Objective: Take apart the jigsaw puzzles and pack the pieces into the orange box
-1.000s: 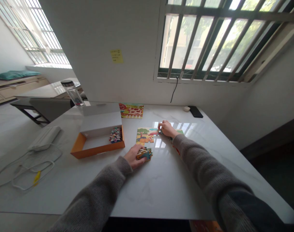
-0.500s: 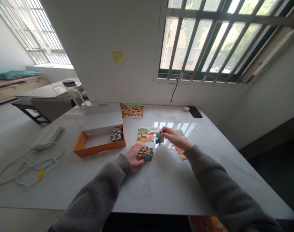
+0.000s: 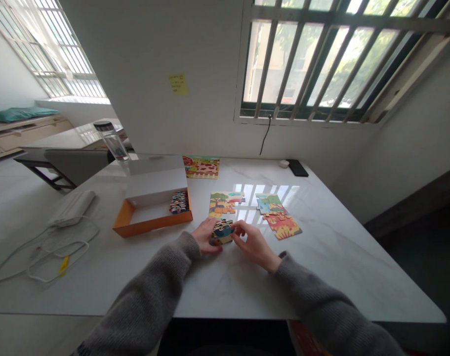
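Observation:
My left hand (image 3: 205, 236) curls round a small stack of colourful puzzle pieces (image 3: 222, 231) standing on the white table (image 3: 247, 282). From the other side my right hand (image 3: 251, 242) meets the same stack, its fingertips pinched on the top piece. Just beyond the stack lies a joined patch of puzzle with a tree (image 3: 223, 203). To its right lies a second joined patch, blue-green above and orange below (image 3: 278, 216).
An orange box with a white lid (image 3: 150, 207) holds more pieces at the left. A finished puzzle picture (image 3: 201, 167) lies near the wall. A clear bottle (image 3: 111, 142), a white adapter with cables (image 3: 67, 210) and a black phone (image 3: 298, 168) are also on the table.
My right hand left the far puzzle patches, carried a blue piece back towards me, and now rests on the stack by my left hand. The left hand stayed put.

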{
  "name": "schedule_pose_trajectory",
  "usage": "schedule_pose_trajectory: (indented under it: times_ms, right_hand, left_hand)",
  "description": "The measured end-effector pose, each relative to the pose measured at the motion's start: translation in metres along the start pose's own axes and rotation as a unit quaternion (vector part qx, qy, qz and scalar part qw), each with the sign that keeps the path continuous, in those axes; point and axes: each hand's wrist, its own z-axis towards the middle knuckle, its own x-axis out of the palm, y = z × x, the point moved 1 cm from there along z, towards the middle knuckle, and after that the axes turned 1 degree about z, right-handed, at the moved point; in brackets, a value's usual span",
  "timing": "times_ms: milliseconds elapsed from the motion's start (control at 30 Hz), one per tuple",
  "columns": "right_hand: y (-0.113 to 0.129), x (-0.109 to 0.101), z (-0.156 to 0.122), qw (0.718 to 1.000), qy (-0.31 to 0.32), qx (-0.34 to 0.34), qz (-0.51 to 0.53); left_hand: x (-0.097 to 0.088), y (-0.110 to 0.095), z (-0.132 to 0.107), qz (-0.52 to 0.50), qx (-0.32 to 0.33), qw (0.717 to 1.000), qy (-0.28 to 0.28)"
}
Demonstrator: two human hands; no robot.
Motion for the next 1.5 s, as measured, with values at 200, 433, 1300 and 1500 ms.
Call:
schedule_pose_trajectory:
  times_ms: [200, 433, 1300, 1500]
  right_hand:
    - [-0.001, 0.007, -0.005, 0.986, -0.020, -0.044, -0.161]
    - [-0.010, -0.011, 0.003, 0.993, 0.017, -0.043, -0.108]
    - [-0.016, 0.028, 0.094, 0.808, 0.213, -0.318, -0.448]
    - [-0.041, 0.026, 0.107, 0.929, 0.089, -0.237, -0.271]
  left_hand:
    - [0.000, -0.003, -0.001, -0.011, 0.007, 1.000, -0.003]
    - [-0.013, -0.023, -0.016, -0.017, 0.021, 1.000, 0.013]
    - [-0.037, 0.003, -0.048, -0.019, -0.098, 0.995, 0.010]
    - [-0.031, 0.001, -0.040, -0.006, -0.109, 0.994, -0.027]
